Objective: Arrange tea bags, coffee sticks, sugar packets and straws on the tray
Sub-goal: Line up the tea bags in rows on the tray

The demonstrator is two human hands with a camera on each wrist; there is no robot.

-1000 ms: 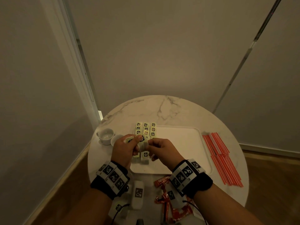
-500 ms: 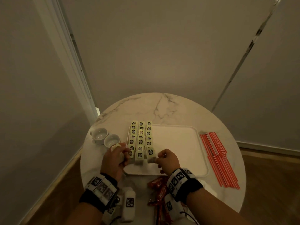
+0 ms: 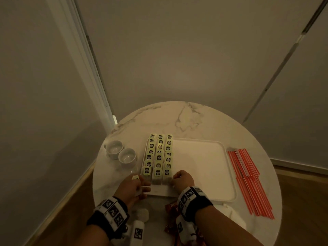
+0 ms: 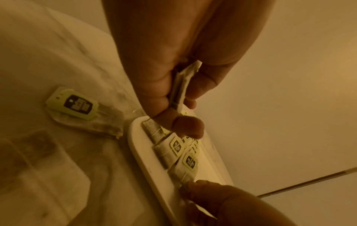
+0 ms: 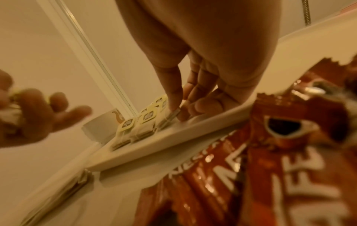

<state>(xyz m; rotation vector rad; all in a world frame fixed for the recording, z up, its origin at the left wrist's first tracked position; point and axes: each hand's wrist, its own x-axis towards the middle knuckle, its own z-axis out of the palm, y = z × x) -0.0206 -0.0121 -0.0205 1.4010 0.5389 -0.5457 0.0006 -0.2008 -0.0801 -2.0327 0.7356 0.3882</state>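
Round marble table [image 3: 177, 118], white tray [image 3: 204, 167] near its front edge. Tea bags [image 3: 160, 155] sit in 3 overlapping columns along the tray's left edge, tags up, running from the tray's far-left corner to its near-left corner.

Left hand [image 3: 132, 183] at the tray's near-left corner, over the table just outside the rim. Fingers curled, pinching a spare tea bag [image 4: 181, 85] between thumb and fingers; in the left wrist view it stands on edge in the grip. 1 fingertip reaches over the rim by the nearest bag of the left column; contact not clear.

Right hand [image 3: 182, 179] on the tray's near edge, fingers curled. In the right wrist view thumb and fingertips [image 5: 174, 99] pinch the near end of the front tea bag in the right column [image 3: 167, 173], which lies on the tray.

1 loose tea bag [image 4: 77, 110] lies flat on the table just outside the tray's near-left corner.

Red coffee sticks [image 5: 270, 168] on the table at its front edge, under the right wrist, touching the tray rim. Red straws [image 3: 248, 178] piled on the table beside the tray's right edge. 2 white cups [image 3: 120, 152] on the table left of the tray, touching each other.
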